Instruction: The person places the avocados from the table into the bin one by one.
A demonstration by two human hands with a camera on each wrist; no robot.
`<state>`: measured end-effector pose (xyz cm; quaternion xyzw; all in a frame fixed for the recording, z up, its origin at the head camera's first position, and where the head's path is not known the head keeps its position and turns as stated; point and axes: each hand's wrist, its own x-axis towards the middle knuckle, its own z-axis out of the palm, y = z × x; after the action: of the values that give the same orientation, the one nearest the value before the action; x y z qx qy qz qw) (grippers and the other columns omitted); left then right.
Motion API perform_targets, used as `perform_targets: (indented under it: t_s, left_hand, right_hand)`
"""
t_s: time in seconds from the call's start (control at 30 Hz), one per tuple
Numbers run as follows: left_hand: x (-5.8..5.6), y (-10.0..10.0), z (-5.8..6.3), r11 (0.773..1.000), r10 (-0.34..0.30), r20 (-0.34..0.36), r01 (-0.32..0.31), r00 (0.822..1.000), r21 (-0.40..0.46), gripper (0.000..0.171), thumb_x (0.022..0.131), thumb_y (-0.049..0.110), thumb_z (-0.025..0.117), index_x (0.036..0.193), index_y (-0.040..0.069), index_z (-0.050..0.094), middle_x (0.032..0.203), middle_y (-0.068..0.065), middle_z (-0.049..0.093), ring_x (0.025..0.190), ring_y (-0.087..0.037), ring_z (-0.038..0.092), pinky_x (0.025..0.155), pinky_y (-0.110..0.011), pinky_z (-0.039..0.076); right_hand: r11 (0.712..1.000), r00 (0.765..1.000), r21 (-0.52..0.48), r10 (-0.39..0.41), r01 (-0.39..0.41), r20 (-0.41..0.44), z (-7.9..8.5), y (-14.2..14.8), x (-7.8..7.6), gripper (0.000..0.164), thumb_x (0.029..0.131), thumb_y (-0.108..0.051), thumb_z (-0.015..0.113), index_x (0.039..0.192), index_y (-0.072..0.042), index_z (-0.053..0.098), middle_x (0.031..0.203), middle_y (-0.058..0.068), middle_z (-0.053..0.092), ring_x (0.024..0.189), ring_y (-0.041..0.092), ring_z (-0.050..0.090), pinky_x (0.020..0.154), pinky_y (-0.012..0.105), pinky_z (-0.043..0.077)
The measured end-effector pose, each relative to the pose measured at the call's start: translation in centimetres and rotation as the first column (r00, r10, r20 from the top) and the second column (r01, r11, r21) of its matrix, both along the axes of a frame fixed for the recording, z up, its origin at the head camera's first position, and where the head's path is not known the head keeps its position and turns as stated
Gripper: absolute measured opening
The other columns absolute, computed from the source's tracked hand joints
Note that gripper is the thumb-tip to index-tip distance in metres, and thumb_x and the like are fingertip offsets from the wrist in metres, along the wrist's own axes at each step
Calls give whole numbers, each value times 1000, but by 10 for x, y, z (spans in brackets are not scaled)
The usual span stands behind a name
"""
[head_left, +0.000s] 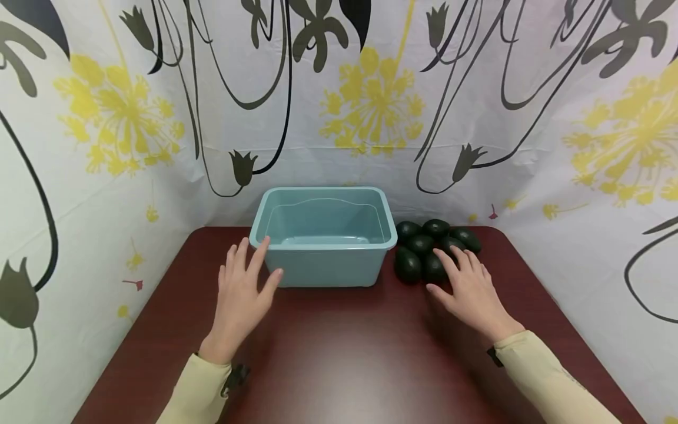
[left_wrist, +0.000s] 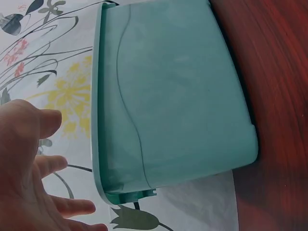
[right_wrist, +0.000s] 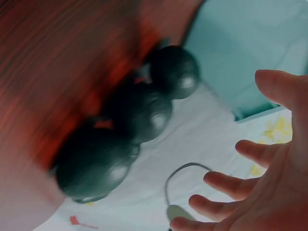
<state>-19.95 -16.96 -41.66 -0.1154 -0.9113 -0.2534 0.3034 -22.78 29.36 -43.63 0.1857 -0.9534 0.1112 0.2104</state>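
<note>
A light blue plastic bin (head_left: pixel 323 268) stands at the back middle of the table, with nothing seen inside it. To its right lies a cluster of several dark green avocados (head_left: pixel 408 265), partly covered by my right hand in the head view. My left hand (head_left: pixel 241 300) hovers by the bin's front left corner, fingers spread; the left wrist view shows a gap between it and the bin wall (left_wrist: pixel 173 96). Fingers apart and holding nothing, my right hand (head_left: pixel 471 294) is over the near side of the avocados. In the right wrist view the avocados (right_wrist: pixel 96 163) look blurred.
The dark red wooden table (head_left: pixel 339 341) extends toward me in front of the bin. A white cloth (head_left: pixel 339 129) with yellow and grey flower prints hangs behind it and along both sides. Dark straps (head_left: pixel 235 377) sit at my wrists.
</note>
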Motion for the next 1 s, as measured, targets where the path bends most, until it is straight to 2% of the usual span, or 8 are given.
perform_targets:
  t_s: [0.13,0.23,0.43,0.57,0.8,0.9,1.0]
  left_hand:
    - [-9,-5,2,1000,-4,-42,5,999,24,67,95,38,68,155,23,41,154,-24,37,139,-51,32,100,-76,31]
    - [-16,-10,4,998,-9,-47,12,999,61,66,96,36,67,155,21,42,153,-24,37,138,-48,36,100,-72,36]
    - [-31,-16,4,988,-2,12,0,1000,156,64,99,41,63,156,22,40,156,-20,35,137,-42,40,98,-70,40]
    - [-39,-18,0,977,3,59,-16,998,213,64,99,46,61,156,24,40,155,-17,37,133,-40,45,97,-69,40]
    - [-47,-21,-9,941,-7,94,-25,996,338,59,100,47,60,149,17,49,147,-11,47,130,-32,49,101,-62,41]
    - [-49,-23,-13,923,-2,110,-41,994,382,57,100,47,59,149,18,50,144,-10,50,130,-30,49,101,-60,41]
    - [-51,-24,-16,899,-26,110,-25,994,437,55,100,44,61,148,19,51,137,-9,54,124,-28,52,99,-56,45]
  right_hand:
    - [1000,1000,21,13,-13,13,-2,14,-8,75,90,-38,76,152,-13,42,148,27,38,133,51,32,95,76,31]
    - [1000,999,23,14,-15,40,-5,25,-14,75,91,-38,75,152,-12,41,148,27,37,134,53,31,95,76,30]
    - [999,996,43,13,-17,85,-14,47,-28,74,93,-38,73,153,-11,40,148,29,36,133,52,31,93,76,31]
    - [999,995,36,-1,-2,103,-19,60,-28,72,93,-36,73,151,-8,41,147,31,35,132,52,31,90,77,32]
    - [999,987,25,-27,23,159,-26,72,-27,68,93,-33,73,148,-5,44,144,34,37,129,55,34,87,78,34]
    - [999,982,31,-42,37,186,-29,75,-29,67,94,-35,71,148,-6,44,140,33,40,125,56,38,86,76,36]
    - [998,978,35,-56,50,199,-31,78,-31,67,94,-37,71,149,-7,44,137,32,43,119,56,43,82,74,39]
